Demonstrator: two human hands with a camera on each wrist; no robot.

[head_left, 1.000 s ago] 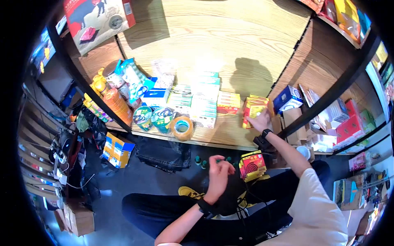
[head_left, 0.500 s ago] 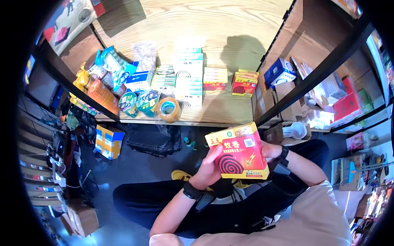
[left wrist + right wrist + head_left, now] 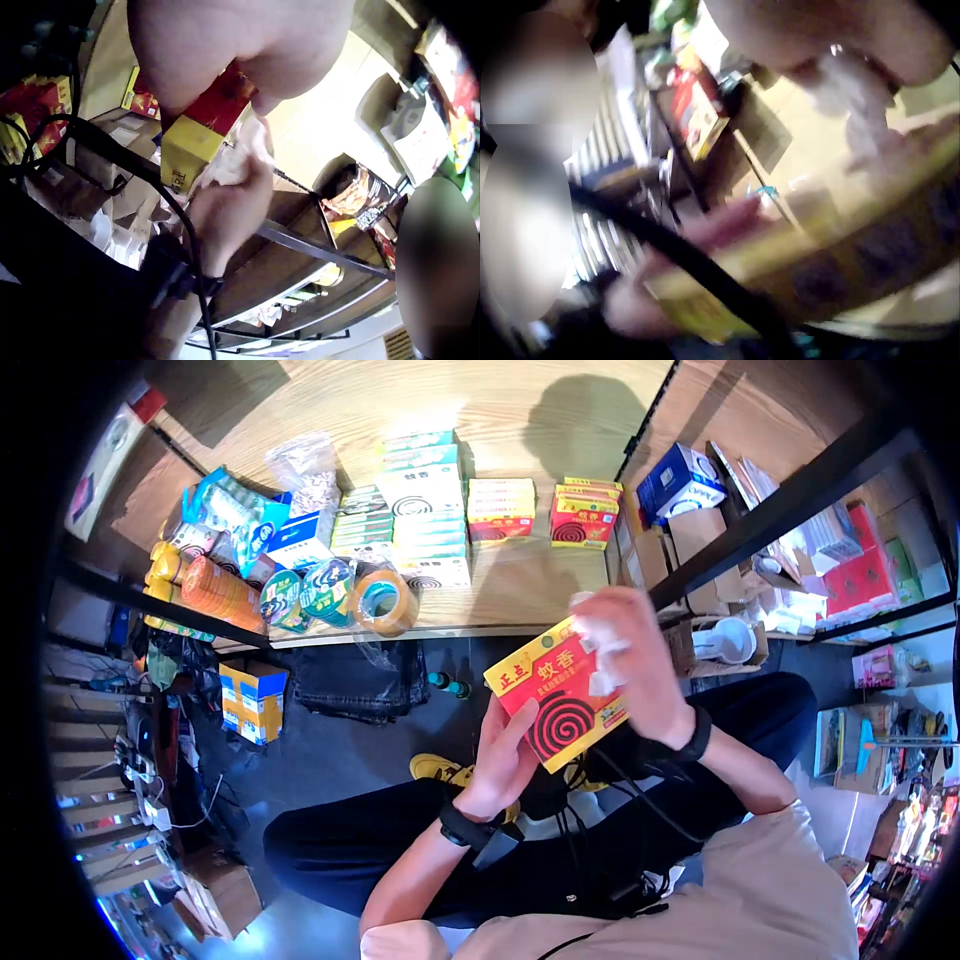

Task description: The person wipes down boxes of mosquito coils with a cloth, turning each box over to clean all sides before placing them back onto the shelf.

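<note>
My left hand (image 3: 497, 765) grips the lower left end of a red and yellow mosquito coil box (image 3: 560, 725), thumb on its printed front. The box is tilted above my lap, its black spiral facing up. My right hand (image 3: 645, 670) pinches a crumpled white tissue (image 3: 603, 660) against the upper right part of the box. In the left wrist view the tissue (image 3: 229, 161) lies along one side of the box (image 3: 191, 146). The right wrist view is blurred, with the tissue (image 3: 862, 105) hanging from the fingers by the box edge.
On the wooden shelf (image 3: 530, 600) stand red and yellow boxes (image 3: 583, 520), white and green coil boxes (image 3: 430, 510) and a tape roll (image 3: 383, 603). Cardboard boxes (image 3: 700, 550) fill the right bay. A black shelf post (image 3: 760, 520) slants beside my right arm. A yellow and blue carton (image 3: 252, 700) is on the floor.
My right hand came back from the boxes on the shelf. Both hands then held the mosquito coil box; now the left alone grips it, turned, and the right has a tissue on it.
</note>
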